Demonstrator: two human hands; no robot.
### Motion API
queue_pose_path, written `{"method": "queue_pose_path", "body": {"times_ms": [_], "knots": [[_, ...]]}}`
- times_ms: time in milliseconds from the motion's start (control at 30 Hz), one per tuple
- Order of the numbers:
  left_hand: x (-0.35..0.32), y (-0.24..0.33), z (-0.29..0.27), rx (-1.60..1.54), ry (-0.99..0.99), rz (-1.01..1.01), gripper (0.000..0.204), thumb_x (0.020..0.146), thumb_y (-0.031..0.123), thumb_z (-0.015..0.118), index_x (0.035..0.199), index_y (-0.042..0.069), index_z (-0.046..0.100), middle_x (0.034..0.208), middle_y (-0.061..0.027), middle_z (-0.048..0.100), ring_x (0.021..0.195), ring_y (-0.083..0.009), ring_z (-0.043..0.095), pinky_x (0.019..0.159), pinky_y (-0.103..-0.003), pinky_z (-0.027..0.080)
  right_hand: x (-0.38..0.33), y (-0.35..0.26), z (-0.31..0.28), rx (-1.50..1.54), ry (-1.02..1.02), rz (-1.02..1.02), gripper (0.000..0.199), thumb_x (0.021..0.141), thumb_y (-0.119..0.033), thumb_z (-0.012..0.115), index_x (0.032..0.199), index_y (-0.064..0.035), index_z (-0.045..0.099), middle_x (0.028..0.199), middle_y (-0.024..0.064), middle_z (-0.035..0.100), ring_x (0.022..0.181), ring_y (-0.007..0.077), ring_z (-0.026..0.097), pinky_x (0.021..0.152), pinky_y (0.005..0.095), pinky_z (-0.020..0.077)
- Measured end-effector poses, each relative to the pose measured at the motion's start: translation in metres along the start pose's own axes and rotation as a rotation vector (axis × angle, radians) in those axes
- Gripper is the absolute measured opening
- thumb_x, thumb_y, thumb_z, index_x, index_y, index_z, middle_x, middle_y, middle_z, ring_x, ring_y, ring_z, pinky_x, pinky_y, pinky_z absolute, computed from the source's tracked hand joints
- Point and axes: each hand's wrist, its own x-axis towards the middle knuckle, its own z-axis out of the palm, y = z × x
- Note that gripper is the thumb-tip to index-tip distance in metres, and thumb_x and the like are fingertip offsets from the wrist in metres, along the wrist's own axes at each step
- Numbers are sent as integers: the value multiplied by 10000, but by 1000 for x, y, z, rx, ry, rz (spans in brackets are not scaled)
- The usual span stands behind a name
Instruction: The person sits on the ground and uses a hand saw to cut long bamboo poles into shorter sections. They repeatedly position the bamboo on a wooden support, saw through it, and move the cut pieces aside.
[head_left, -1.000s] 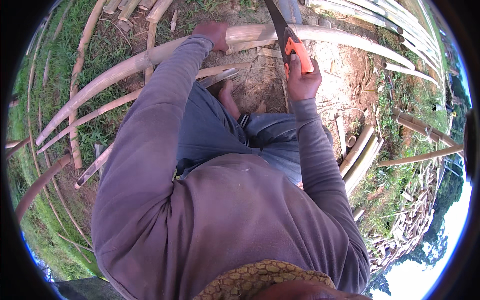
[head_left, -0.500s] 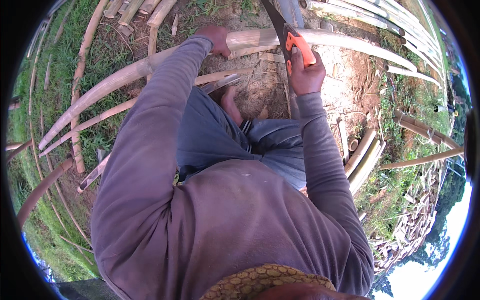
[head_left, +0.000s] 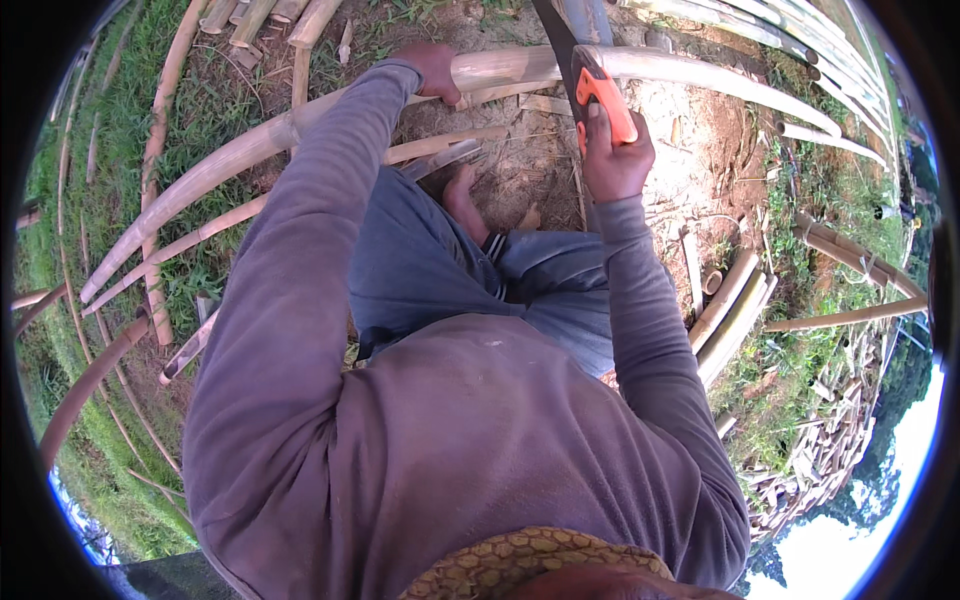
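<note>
Only the head view here, looking straight down past our own shoulders. Our left hand [head_left: 432,68] is clamped over the long bamboo pole [head_left: 250,150], palm on top, pinning it where it arcs across the dirt in front of us. Just to the right of that hand, our right hand [head_left: 615,155] is wrapped tight around the orange handle of the hand saw [head_left: 590,85], with the dark blade running up and away from the knuckles and crossing the pole. So both hands are clenched, one on the pole, one on the saw.

The pole looks stiff, hollow and fairly light for its length, but smooth and round, so we'd guess it wants to roll or skate under the blade. Best hold is close beside the cut, pressing down, which is about where the left hand sits.

Below the left hand there's a bare foot [head_left: 462,205] on the ground with thinner split bamboo strips [head_left: 440,150] next to it. Off beyond the right elbow lie some short cut bamboo lengths [head_left: 730,310], with grass all around.
</note>
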Motion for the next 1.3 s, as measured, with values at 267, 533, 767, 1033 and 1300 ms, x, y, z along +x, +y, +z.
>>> {"method": "queue_pose_path", "body": {"times_ms": [267,533,767,1033,1300], "knots": [[9,-28,18,-109,-21,-7,745,598,386,889,1258,75,741,1145,-191,773,1034,-355,750,915,-449,585,-139,-61,-99,66,-65,140,270,1055,-105,656,1226,93,586,1071,162,705,948,190,706,793,317,608],[21,-24,12,-163,-134,31,811,589,379,893,1321,81,711,1216,-209,752,1098,-345,735,937,-435,576,-46,-15,-25,-5,12,70,163,1037,-135,730,1081,0,650,837,-6,671,699,42,618,577,220,495],[-19,25,44,187,561,-10,703,742,357,882,1355,139,613,1134,-185,756,1091,-373,745,938,-494,590,-4,-11,-13,114,-178,5,253,1028,-136,741,1188,33,641,929,26,698,745,60,629,669,217,521],[-20,42,29,111,404,-71,460,846,217,772,1267,120,617,1041,-157,783,997,-372,773,869,-516,622,-5,-43,-16,-32,-67,149,290,1028,-197,710,1174,51,668,879,69,702,752,84,616,677,277,518],[-22,32,18,139,278,-87,489,788,287,831,1211,121,651,1073,-144,789,994,-358,778,875,-512,627,-153,-75,-107,38,-5,182,231,1066,-128,649,1228,36,637,760,9,647,557,49,557,511,201,444]]}}
